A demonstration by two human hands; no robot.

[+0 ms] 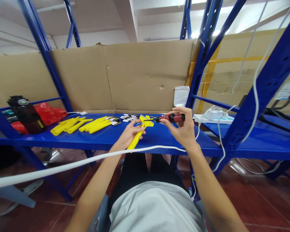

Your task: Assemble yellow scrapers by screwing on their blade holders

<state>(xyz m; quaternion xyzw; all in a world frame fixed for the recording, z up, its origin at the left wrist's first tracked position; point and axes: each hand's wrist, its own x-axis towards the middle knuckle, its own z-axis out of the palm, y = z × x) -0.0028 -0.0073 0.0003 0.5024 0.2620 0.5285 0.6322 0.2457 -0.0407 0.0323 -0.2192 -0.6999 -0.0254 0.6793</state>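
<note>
My left hand is closed around a yellow plastic part with a long tapered body and flat fins at its far end. In my right hand is a red and black screwdriver, held sideways. Its tip points left and reaches the finned end of the yellow part; whether it sits in a screw is too small to tell. Several more yellow tapered pieces lie on the blue table to the left. Small black and white pieces lie just behind my left hand.
A black bottle and a red plastic bag stand at the left. A white power strip with cables is at the right. One white cable crosses in front of my forearms. Cardboard walls the back, between blue posts.
</note>
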